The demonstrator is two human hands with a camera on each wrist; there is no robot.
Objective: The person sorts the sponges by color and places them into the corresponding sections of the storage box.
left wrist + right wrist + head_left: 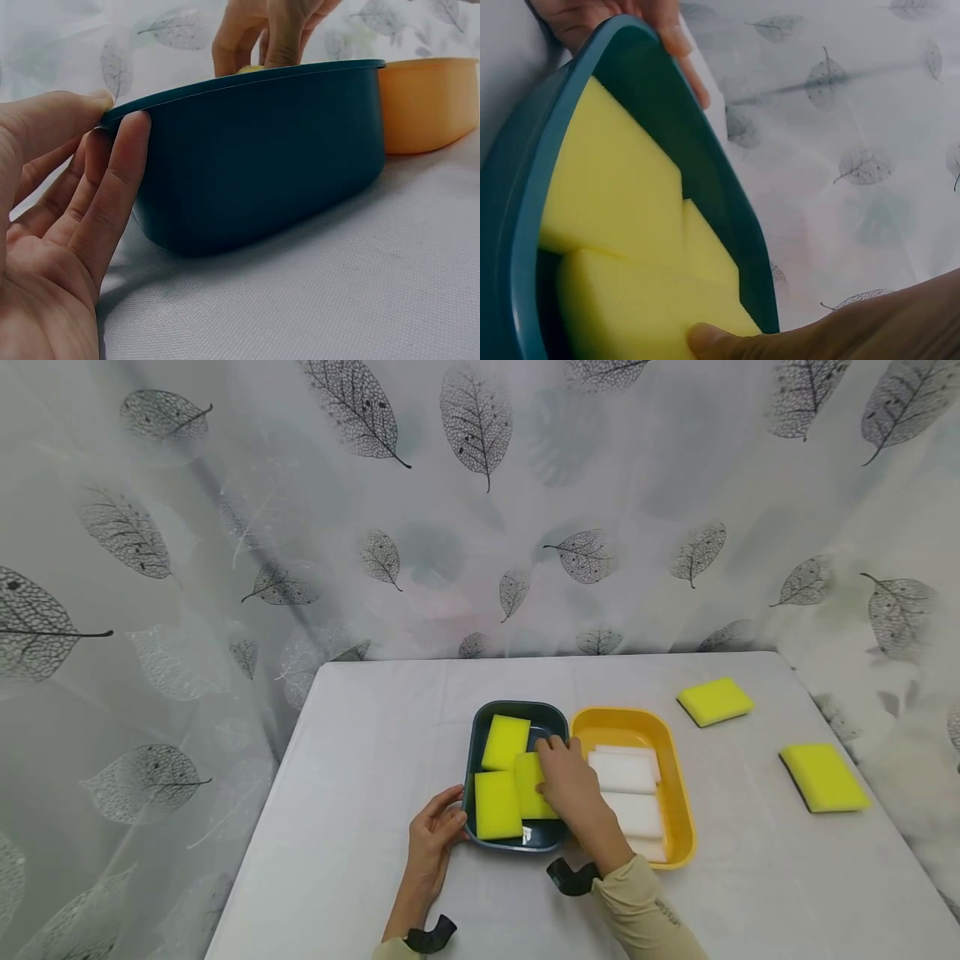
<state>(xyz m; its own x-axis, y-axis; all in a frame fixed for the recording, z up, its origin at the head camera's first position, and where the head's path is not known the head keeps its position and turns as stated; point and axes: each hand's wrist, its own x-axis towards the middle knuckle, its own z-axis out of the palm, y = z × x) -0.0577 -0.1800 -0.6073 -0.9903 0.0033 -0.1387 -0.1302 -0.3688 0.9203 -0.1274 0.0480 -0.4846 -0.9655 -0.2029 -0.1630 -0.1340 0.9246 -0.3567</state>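
Observation:
A dark teal bin (262,165) stands on the table with three yellow sponges inside. My left hand (431,843) pinches its left rim, thumb at the top edge and fingers against the outer wall. Reaching into the bin from the right, my right hand (573,785) grips the right-hand sponge (529,787); its thumb presses that sponge (622,307) in the right wrist view. The held sponge lies against a front-left sponge (498,806) and a back-left sponge (506,742). The right hand's other fingertips are partly hidden.
A yellow bin (681,802) with several white sponges (622,772) stands right beside the teal one, under my right forearm. Two yellow sponges with dark undersides, a far one (715,700) and a nearer one (825,779), lie at the table's right. A leaf-patterned curtain (450,527) hangs behind.

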